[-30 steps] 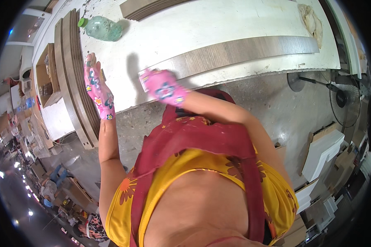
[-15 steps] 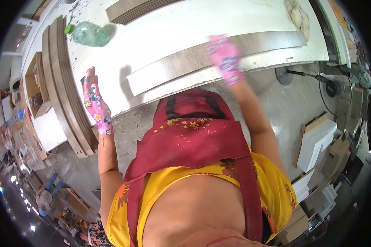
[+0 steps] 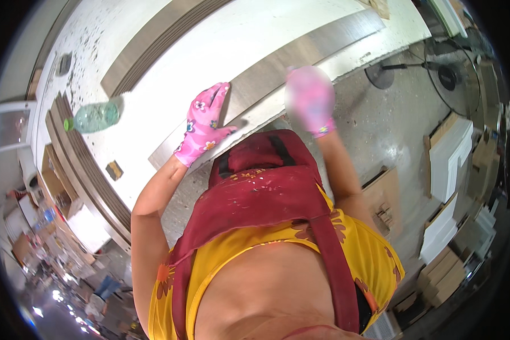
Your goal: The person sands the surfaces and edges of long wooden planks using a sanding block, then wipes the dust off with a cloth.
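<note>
Our grey-brown strip [image 3: 294, 58] lies along the near edge of the table [image 3: 170, 85], probably for easy reach. Our left hand [image 3: 204, 124] spreads over it; our right hand [image 3: 310, 96], by that edge, is too blurred to judge

The pink-gloved left hand [image 3: 201, 124] lies flat, fingers [image 3: 217, 95] extended, thumb [image 3: 226, 131] spread apart, elbow [image 3: 144, 220] bent. The right hand [image 3: 310, 96], also pink-gloved, is blurred, finger pose unclear, its forearm [image 3: 339, 161] slanting inward.
</note>
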### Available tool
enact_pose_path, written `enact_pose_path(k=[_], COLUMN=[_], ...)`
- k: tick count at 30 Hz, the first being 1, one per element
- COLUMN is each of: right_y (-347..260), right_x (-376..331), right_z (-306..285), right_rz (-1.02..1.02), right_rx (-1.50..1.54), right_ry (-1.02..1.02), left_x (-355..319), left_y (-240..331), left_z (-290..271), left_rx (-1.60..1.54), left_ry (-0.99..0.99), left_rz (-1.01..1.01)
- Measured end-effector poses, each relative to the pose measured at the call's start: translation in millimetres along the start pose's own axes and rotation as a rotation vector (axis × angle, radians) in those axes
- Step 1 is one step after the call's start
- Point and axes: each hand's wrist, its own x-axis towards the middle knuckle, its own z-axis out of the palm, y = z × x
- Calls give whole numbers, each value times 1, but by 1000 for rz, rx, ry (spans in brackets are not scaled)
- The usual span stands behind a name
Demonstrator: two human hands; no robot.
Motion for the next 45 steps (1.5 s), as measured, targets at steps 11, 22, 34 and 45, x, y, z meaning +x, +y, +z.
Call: enact_pose_path(k=[11,22,34,45], right_y=[62,37,-23,42], right_x=[-34,-35,-17,36], right_z=[-26,-21,-7,47], right_rz=[485,577,259,-157], right_rx=[585,839,597,96], right_ry=[330,498,347,-81], left_x=[15,5,8,-35], left_y=[-1,-5,-34,0], left_z=[-22,-53,-61,-6], left_rx=[-178,-1199,-672,81], left_ry=[-124,-467,-341,-44], left_rz=[-102,-581,-504,37])
